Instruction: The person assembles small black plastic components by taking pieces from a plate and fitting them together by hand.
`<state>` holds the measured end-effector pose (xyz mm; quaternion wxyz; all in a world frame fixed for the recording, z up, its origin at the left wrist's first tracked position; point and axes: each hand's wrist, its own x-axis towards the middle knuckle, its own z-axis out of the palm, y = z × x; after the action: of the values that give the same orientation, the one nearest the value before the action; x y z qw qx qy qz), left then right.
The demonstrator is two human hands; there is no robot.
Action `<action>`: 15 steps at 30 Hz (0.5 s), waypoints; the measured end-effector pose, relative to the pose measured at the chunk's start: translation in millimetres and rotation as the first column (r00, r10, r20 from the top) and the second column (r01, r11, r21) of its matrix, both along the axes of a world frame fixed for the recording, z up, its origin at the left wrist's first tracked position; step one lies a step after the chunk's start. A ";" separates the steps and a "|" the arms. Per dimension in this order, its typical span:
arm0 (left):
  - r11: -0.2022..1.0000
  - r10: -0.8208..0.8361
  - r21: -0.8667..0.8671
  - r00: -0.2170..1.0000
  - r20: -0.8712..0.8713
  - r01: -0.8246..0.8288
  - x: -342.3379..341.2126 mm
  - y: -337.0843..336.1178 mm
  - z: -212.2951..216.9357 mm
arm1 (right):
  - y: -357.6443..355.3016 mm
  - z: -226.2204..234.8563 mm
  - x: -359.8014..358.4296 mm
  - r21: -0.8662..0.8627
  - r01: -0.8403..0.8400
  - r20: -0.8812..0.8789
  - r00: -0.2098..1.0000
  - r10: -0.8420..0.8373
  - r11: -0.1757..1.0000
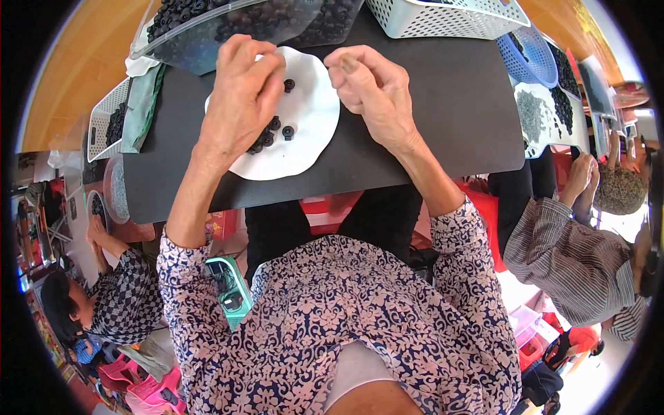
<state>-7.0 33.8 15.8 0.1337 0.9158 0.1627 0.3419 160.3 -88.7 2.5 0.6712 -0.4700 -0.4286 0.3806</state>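
My left hand point(242, 100) hangs over the left part of a white wavy-rimmed plate point(315, 117). Its fingers are curled in, thumb against forefinger, and hide whatever they may hold. Just past the plate's right edge is my right hand point(377, 97), closed in a pinch with the thumb on top; anything between its fingertips is too small or hidden to make out. Several small black round parts, some with a hole in the middle, lie on the plate. One ring-like part point(288, 132) sits near the middle, and a cluster is partly covered by my left wrist.
A clear plastic bin point(197, 63) full of black parts stands beyond the plate on the dark table point(456, 104). White basket point(449, 22) and blue basket point(529, 59) stand far right, by a tray of grey pieces point(531, 114). Green cloth point(143, 104) hangs left. Co-workers sit both sides.
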 end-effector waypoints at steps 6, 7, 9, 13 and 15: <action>0.983 0.149 0.151 0.922 -0.357 -0.101 8.4 -9.7 -18.7 | -0.7 -2.5 1.7 -0.022 -0.020 0.062 0.998 0.022 1.000; 0.983 0.149 0.151 0.922 -0.356 -0.101 8.5 -8.6 -20.3 | -0.4 -1.6 1.6 -0.027 -0.001 0.103 0.995 0.004 1.000; 0.988 0.139 0.113 0.933 -0.332 -0.107 8.0 -6.9 -22.1 | 0.0 -0.9 0.7 -0.031 0.017 0.144 0.989 -0.013 0.999; 0.993 0.097 0.090 0.967 -0.235 -0.078 8.5 -5.6 -22.3 | 0.1 -1.7 -1.7 -0.047 0.058 0.256 0.966 -0.044 0.997; 0.993 -0.004 -0.114 0.992 -0.129 -0.011 4.8 -2.9 -18.8 | -0.2 -1.5 -3.5 -0.026 0.078 0.327 0.943 -0.065 0.997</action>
<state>-2.2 31.0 -3.0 0.1747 0.9266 0.1919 0.2722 156.8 -88.9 1.0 0.5953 -0.5545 -0.5091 0.2811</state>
